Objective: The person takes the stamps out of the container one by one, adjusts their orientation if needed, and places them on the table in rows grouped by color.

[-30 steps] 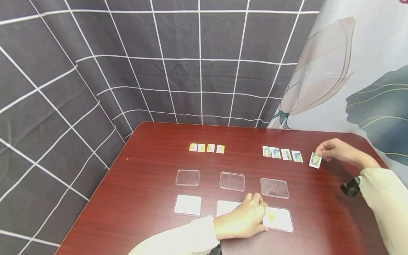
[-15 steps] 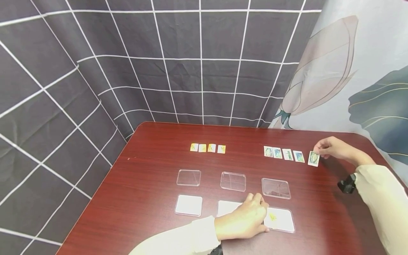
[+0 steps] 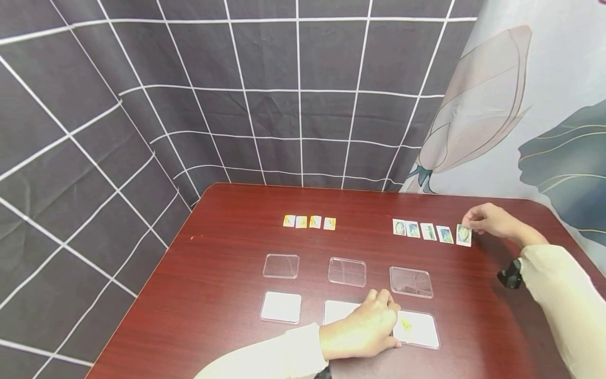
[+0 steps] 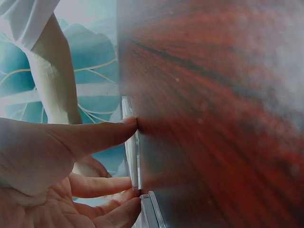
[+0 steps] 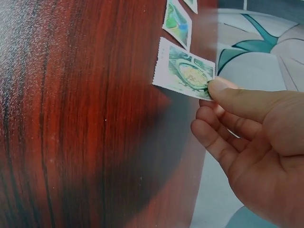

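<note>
My right hand (image 3: 492,221) pinches a green-and-white postage stamp (image 5: 187,71) by its corner between thumb and fingers. The stamp has perforated edges and an oval picture, and sits at the right end of a row of similar green and blue stamps (image 3: 428,231). Near the front of the table, my left hand (image 3: 364,326) holds the left side of a flat clear case (image 3: 418,330) with a white insert and a small yellow stamp (image 3: 406,324). In the left wrist view its thumb and fingers lie along the case's edge (image 4: 132,152). That hand partly covers the middle white-filled case (image 3: 338,310).
Three clear lids (image 3: 347,272) lie in a row behind the white-filled cases, the leftmost case (image 3: 281,307) among them. Several yellow stamps (image 3: 309,222) stand lined up at the back left. A dark grid curtain (image 3: 265,105) hangs behind the red-brown table (image 3: 199,295).
My right hand has moved slightly left, bringing its stamp closer to the row's end and straightening it. My left hand has stayed at the case.
</note>
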Demonstrator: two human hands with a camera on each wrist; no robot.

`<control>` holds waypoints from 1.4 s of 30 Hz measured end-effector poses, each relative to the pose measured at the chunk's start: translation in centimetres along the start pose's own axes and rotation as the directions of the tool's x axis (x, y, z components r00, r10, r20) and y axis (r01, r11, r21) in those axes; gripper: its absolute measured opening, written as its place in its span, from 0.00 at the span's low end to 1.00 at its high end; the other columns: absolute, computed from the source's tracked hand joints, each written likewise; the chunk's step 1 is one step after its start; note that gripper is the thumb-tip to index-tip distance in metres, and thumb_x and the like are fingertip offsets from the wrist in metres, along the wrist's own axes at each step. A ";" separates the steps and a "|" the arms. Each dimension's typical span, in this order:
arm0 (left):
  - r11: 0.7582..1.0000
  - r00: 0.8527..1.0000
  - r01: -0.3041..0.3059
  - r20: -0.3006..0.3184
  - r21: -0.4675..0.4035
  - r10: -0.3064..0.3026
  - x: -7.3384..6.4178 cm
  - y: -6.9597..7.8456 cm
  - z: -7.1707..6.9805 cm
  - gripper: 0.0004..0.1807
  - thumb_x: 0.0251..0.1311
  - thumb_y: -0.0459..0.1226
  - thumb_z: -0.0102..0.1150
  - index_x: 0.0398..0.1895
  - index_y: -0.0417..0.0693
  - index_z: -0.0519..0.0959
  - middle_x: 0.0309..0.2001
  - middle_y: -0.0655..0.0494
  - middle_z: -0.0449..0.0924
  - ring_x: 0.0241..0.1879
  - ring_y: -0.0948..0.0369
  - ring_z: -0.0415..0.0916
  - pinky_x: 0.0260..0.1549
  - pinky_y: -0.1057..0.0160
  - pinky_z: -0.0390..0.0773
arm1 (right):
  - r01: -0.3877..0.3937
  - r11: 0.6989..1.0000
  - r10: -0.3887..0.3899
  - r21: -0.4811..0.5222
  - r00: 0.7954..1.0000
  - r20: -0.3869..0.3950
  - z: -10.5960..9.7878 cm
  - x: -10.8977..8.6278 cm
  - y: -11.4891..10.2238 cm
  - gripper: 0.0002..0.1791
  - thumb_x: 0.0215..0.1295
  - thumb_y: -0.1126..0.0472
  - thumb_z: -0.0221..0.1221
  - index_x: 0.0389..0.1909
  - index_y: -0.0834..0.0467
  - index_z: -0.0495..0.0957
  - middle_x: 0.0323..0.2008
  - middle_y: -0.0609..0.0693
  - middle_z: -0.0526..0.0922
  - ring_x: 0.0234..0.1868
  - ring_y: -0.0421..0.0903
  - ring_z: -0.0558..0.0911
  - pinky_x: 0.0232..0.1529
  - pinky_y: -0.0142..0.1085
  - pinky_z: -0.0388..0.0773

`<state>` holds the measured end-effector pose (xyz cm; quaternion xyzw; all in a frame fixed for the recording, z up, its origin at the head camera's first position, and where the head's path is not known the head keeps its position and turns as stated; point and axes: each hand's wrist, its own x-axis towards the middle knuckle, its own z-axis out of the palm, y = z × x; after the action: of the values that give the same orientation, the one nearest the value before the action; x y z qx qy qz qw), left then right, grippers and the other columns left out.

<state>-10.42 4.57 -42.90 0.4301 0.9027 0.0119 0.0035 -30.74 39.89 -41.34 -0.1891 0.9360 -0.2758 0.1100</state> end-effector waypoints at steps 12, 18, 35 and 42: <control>1.000 1.000 0.011 0.003 -0.014 -0.011 0.0 0.0 0.0 0.18 0.56 0.57 0.68 0.32 0.57 0.77 0.44 0.62 0.76 0.44 0.67 0.63 0.43 0.70 0.59 | -0.034 0.999 0.033 -0.033 0.999 -0.032 0.6 0.2 0.2 0.04 0.66 0.74 0.57 0.32 0.69 0.79 0.29 0.53 0.81 0.29 0.41 0.75 0.29 0.35 0.77; 1.000 1.000 0.017 0.013 -0.023 -0.017 0.0 0.0 -0.2 0.17 0.56 0.57 0.67 0.31 0.57 0.77 0.45 0.62 0.76 0.44 0.68 0.63 0.43 0.70 0.59 | -0.010 0.997 0.005 -0.075 0.998 -0.062 1.0 0.3 0.5 0.05 0.66 0.72 0.59 0.31 0.67 0.79 0.28 0.51 0.81 0.27 0.41 0.75 0.28 0.33 0.74; 1.000 1.000 0.006 0.008 -0.024 -0.005 0.0 -0.1 -0.1 0.17 0.56 0.57 0.67 0.29 0.57 0.77 0.45 0.62 0.75 0.46 0.68 0.63 0.44 0.70 0.59 | 0.014 0.980 -0.042 -0.199 0.989 -0.140 1.4 0.4 0.5 0.05 0.61 0.72 0.63 0.26 0.64 0.81 0.25 0.52 0.83 0.31 0.48 0.78 0.39 0.54 0.73; 1.000 1.000 0.002 0.009 -0.020 -0.001 0.0 -0.1 -0.1 0.17 0.56 0.57 0.67 0.29 0.57 0.78 0.45 0.63 0.75 0.46 0.68 0.63 0.44 0.70 0.59 | 0.026 0.976 -0.066 -0.216 0.982 -0.180 1.9 0.2 0.8 0.06 0.60 0.73 0.64 0.25 0.65 0.80 0.24 0.52 0.82 0.29 0.48 0.79 0.37 0.52 0.74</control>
<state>-10.48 4.50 -42.81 0.4295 0.9028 0.0191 0.0120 -30.59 39.52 -43.40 -0.1948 0.9616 -0.1930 -0.0050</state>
